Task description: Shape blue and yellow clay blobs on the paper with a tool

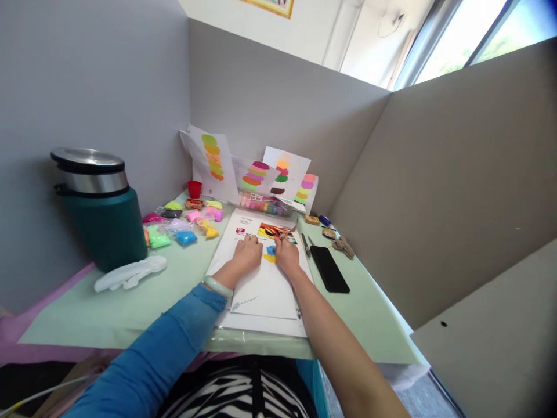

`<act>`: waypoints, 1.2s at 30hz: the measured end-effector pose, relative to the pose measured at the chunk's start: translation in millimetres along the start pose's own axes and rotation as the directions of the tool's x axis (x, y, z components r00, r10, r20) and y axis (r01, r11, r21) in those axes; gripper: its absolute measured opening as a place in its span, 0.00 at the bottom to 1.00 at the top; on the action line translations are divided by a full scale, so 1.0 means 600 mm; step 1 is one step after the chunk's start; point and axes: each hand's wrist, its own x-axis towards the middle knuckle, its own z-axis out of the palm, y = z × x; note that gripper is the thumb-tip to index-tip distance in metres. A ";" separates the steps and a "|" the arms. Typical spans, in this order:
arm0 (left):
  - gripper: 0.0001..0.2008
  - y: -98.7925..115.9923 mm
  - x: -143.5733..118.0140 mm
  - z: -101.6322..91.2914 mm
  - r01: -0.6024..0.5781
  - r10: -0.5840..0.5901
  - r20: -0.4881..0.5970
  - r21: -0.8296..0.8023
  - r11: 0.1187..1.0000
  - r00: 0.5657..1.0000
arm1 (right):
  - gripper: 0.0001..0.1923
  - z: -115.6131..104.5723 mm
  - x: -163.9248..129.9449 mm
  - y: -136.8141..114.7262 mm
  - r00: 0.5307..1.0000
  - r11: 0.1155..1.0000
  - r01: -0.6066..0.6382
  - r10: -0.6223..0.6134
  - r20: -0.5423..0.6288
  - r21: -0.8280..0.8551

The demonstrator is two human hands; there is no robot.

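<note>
My left hand [248, 253], with a pale bangle and a blue sleeve behind it, rests on a white paper sheet [263, 293], fingers curled down. Close to its right, my right hand [287, 254] is closed in a pinch at the top of the same sheet; a thin piece seems to stick out above its fingers, too small to name. Between the hands lie a blue patch [271, 250] and a yellow patch [269, 258] on the paper. What sits under the curled fingers of either hand is hidden. A colourful printed picture [272, 230] lies just beyond.
At left stand a teal tumbler [104, 220], a white crumpled item [130, 273] and several bags of coloured clay [185, 237]. A red cup [194, 188] and painted sheets [213, 165] are at the back. A black phone [329, 269] lies at right, inside grey partitions [282, 87].
</note>
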 end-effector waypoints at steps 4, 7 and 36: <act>0.14 0.001 -0.001 -0.002 0.009 -0.009 0.009 -0.001 1.000 1.000 | 0.19 -0.002 0.002 -0.002 1.000 1.000 -0.004 0.004 0.002 0.004; 0.14 0.000 -0.001 -0.002 0.006 -0.006 0.003 0.007 1.000 1.000 | 0.19 0.002 0.005 0.001 1.000 1.000 -0.007 0.007 -0.018 -0.001; 0.13 0.007 -0.006 -0.014 0.006 -0.006 0.010 -0.014 1.000 1.000 | 0.18 0.011 0.002 0.018 0.996 0.990 0.075 -0.068 -0.065 0.117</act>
